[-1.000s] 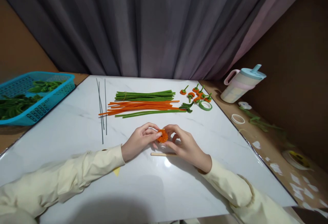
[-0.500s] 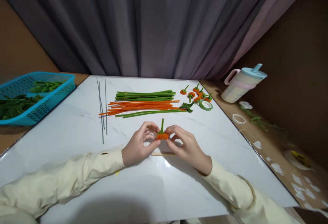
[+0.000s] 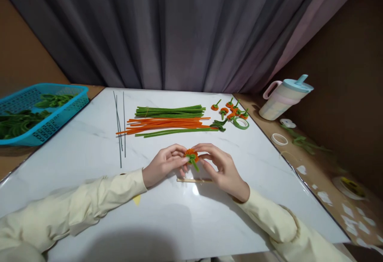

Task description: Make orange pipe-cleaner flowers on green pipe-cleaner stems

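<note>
A small orange pipe-cleaner flower [image 3: 191, 156] with a green stem pointing toward me is pinched between both hands just above the white marble table [image 3: 89, 166]. My left hand [image 3: 164, 165] grips its left side with thumb and fingertips. My right hand [image 3: 220, 168] grips its right side, fingers curled. A thin wooden stick [image 3: 194, 180] lies on the table just below the hands.
Bundles of green pipe cleaners [image 3: 170, 111] and orange pipe cleaners [image 3: 164, 124] lie beyond the hands, with thin dark wires [image 3: 119, 126] to their left. Finished orange flowers [image 3: 230, 110] and green tape [image 3: 241, 123] sit far right. A blue basket [image 3: 44, 112] stands left, a lidded cup [image 3: 283, 98] right.
The flower has been turned over between the fingers: its green stem pointed up half a second ago and now points down toward me. Both hands stayed in place.
</note>
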`<state>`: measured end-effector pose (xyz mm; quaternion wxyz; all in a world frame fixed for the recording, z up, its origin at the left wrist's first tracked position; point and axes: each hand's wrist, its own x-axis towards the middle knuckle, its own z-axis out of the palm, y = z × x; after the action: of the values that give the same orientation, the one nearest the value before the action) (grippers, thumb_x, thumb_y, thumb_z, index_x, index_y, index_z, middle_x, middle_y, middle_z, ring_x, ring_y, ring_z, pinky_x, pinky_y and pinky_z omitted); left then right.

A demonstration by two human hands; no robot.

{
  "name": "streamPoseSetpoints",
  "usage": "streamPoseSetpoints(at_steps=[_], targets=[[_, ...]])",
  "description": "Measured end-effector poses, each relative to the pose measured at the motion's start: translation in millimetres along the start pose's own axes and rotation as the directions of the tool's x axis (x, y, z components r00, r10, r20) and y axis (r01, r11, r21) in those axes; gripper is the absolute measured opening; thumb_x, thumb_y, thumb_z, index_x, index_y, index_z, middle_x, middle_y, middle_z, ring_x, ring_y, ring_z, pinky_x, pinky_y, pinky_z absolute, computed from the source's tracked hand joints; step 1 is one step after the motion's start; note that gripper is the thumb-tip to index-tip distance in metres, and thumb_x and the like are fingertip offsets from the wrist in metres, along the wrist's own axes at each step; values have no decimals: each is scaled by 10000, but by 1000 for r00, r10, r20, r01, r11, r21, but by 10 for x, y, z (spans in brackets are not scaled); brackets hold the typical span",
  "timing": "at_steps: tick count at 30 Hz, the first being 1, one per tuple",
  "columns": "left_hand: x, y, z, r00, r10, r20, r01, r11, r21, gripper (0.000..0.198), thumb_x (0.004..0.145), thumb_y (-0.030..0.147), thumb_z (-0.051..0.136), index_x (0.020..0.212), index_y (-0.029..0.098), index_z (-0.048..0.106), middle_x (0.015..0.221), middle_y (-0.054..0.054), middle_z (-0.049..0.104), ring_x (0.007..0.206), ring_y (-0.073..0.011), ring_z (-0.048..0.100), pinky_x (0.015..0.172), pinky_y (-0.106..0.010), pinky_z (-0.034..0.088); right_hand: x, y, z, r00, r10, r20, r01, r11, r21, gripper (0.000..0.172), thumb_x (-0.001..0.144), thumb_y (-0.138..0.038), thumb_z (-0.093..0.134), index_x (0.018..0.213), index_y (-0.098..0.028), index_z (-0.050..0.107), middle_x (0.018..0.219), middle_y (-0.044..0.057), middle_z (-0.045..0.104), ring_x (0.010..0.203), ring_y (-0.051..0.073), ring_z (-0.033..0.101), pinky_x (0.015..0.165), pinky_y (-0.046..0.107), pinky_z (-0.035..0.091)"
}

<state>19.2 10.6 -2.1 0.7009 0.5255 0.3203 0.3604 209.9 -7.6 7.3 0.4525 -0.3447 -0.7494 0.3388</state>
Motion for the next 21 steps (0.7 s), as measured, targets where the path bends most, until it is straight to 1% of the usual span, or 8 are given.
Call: streamPoseSetpoints(at_steps=[2,4,7,10,12,14,17,21], targets=[[-7,-2,11,998,29,-55,-27,999,34,323,730,345,684,912,120,543,748,-21,597,593,-128,604,558,-261,519,19,-6,-18,980,201,15,-199,959,201,159,852,-224,538,1004,-197,575,1042,88,601,974,191,590,818,337,526],[-3,-10,24,995,40,-86,-34,997,63,333,720,357,689,903,120,544,780,-24,591,589,-119,598,545,-249,515,36,7,-36,931,356,83,-363,869,336,171,831,-269,587,981,-187,583,998,75,620,920,178,605,807,321,524],[17,-41,34,993,40,-109,-30,996,89,341,715,378,688,893,128,540,791,-19,586,585,-112,592,523,-239,511,58,37,-34,866,468,175,-494,756,429,212,806,-323,627,956,-178,587,916,52,632,794,148,613,740,292,535],[37,-75,18,987,63,-149,-48,993,104,340,724,398,680,867,157,489,697,24,568,539,-97,577,486,-216,496,73,57,-3,854,490,172,-508,719,473,246,763,-351,673,909,-171,591,854,31,624,698,125,602,683,278,547],[39,-86,1,976,79,-202,-52,989,136,327,765,444,628,803,166,459,606,50,537,458,-76,534,430,-188,459,81,56,15,855,501,138,-500,722,478,258,740,-354,694,887,-169,591,851,26,618,670,117,597,654,269,553],[29,-86,-6,974,52,-219,-16,986,164,365,812,503,538,727,157,460,532,53,505,390,-60,484,379,-170,420,85,46,26,863,495,96,-477,738,477,273,733,-351,702,902,-175,579,849,23,614,667,114,592,633,265,556],[3,-85,13,990,-54,-130,72,988,139,450,825,559,473,692,130,505,510,24,515,365,-75,500,344,-175,412,84,34,41,888,456,56,-431,783,448,288,751,-344,686,959,-197,552,839,20,615,708,120,586,626,256,551],[0,-97,42,986,-158,-51,160,986,55,451,803,555,515,739,109,542,600,-36,588,459,-134,599,361,-198,463,65,70,69,913,404,60,-399,850,343,258,774,-373,652,943,-196,572,873,42,624,765,141,591,628,262,542]])
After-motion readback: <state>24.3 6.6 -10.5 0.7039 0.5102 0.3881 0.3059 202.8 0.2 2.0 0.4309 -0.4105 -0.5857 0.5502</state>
